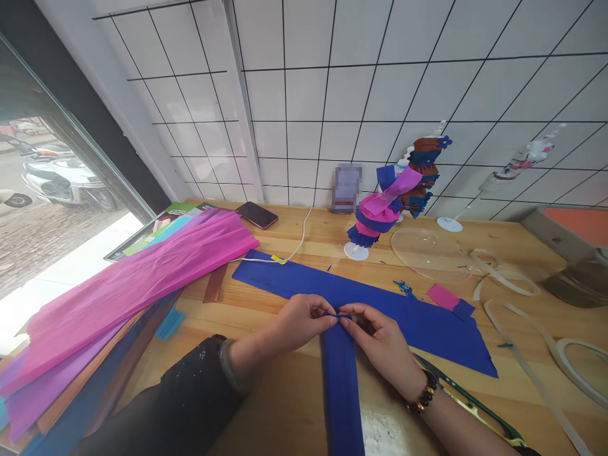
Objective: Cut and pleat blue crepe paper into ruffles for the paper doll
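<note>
A long strip of dark blue crepe paper (342, 396) hangs down toward me, its upper end gathered between my fingertips. My left hand (298, 322) pinches that end from the left, thumb and index finger closed on it. From the other side my right hand (382, 339), with a beaded bracelet at the wrist, pinches the same edge; the fingertips of both hands nearly meet. Behind them a wider blue crepe paper sheet (408, 310) lies flat across the table. The exact fold between the fingers is too small to make out.
Pink crepe paper (142, 272) tops a stack of coloured sheets at left. A dark phone (257, 215) lies behind. Figures dressed in ruffled paper (375, 215) stand near the tiled wall. White tape loops (582, 367) lie right; a green-edged tool (475, 402) is partly under my forearm.
</note>
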`<state>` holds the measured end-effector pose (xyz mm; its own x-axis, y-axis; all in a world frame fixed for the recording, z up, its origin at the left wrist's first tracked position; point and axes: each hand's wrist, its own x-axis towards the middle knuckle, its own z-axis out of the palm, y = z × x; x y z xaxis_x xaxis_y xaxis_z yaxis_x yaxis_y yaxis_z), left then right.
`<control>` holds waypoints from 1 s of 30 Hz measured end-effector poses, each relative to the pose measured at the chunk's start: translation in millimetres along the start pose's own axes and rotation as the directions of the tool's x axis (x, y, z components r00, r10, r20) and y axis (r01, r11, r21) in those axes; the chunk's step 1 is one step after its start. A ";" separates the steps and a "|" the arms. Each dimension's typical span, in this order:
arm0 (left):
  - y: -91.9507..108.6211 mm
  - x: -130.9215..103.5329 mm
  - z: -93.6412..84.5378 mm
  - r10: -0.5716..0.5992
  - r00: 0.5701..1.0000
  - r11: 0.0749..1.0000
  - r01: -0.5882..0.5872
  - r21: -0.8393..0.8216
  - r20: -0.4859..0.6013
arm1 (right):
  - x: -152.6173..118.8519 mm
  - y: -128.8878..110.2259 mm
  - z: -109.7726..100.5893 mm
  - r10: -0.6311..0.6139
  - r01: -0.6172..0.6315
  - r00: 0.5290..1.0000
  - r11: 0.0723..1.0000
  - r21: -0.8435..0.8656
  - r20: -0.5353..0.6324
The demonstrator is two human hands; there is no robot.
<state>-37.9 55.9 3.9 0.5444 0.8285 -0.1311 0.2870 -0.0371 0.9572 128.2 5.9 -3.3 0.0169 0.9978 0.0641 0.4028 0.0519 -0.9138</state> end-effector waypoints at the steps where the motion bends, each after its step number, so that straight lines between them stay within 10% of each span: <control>1: 0.0 0.1 0.1 0.001 1.000 1.000 -0.001 0.008 -0.006 | 0.0 -0.2 0.0 -0.004 0.004 1.000 1.000 -0.004 0.000; 30: 3.6 0.2 -0.2 0.036 0.998 0.981 -0.046 -0.187 -0.056 | -0.9 -3.5 -1.2 -0.030 0.030 0.999 0.999 -0.018 -0.019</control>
<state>-37.0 56.0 7.3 0.5091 0.8568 -0.0821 0.1090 0.0304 0.9936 128.0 4.7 0.4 0.0217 0.9948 0.0993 0.4196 0.0811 -0.9041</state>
